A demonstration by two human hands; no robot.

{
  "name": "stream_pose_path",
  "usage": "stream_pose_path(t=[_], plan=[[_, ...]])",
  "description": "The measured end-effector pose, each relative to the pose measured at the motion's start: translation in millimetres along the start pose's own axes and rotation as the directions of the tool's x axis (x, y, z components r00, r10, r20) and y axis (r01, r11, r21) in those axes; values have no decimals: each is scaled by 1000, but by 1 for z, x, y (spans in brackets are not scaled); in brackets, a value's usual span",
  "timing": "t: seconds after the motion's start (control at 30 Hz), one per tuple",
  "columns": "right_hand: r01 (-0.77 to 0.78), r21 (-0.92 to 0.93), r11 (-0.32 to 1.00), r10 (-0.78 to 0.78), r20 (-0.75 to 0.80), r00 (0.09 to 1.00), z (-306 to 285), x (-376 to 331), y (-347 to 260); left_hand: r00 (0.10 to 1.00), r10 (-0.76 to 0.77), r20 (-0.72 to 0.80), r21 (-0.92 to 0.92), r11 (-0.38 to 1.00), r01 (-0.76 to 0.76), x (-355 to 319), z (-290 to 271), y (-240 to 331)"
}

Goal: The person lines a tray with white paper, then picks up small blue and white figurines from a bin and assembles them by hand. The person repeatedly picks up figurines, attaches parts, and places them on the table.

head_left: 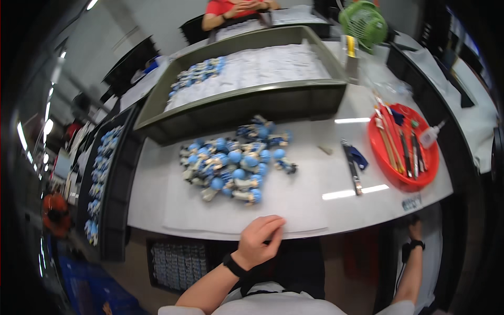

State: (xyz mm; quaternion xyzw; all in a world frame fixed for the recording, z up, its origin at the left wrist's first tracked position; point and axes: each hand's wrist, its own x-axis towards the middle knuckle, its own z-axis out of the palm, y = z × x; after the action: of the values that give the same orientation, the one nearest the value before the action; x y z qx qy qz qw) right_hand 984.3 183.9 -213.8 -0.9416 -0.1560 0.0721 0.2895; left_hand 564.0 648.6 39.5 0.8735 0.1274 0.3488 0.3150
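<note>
My left hand hovers at the table's front edge, its fingers loosely curled together. I see nothing held in it. Just beyond lies a heap of small figurines with round light-blue heads and pale and dark bodies, some overlapping. One figurine sits slightly apart at the heap's right side. My right hand reaches down beyond the table's front right corner, beside a dark-rimmed container with a pale lining. Its fingers are dark and small, so what they touch is hidden.
A large olive-grey tray, lined white, holds rows of figurines. A dark tray with more stands left. On the right are a red basin of brushes and pens, a dark slim tool and a green fan. Someone in red sits opposite.
</note>
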Motion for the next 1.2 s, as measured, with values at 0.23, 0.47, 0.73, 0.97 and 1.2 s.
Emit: stream_pose_path(t=[0.23, 0.47, 0.73, 0.97, 1.2], plan=[[-72, 693, 718, 357, -277, 892, -67, -64, -132, 991, 73, 115, -161, 985, -54, 9, -52, 16], [167, 790, 590, 104, -279, 954, -62, -155, -325, 991, 100, 92, 295, 948, -123, 102, -115, -32], [81, 895, 438, -347, 85, 934, 16, -210, -478, 986, 61, 153, 487, 864, -129, 97, -129, -58], [-243, 955, 170, -506, 296, 810, 54, -243, -557, 860, -426, 282, -753, 458, 473, 31, -115, -7], [-554, 813, 180, -548, 550, 630, 64, -245, -553, 741, -599, 303, -809, 250, 533, -22, -93, -17]])
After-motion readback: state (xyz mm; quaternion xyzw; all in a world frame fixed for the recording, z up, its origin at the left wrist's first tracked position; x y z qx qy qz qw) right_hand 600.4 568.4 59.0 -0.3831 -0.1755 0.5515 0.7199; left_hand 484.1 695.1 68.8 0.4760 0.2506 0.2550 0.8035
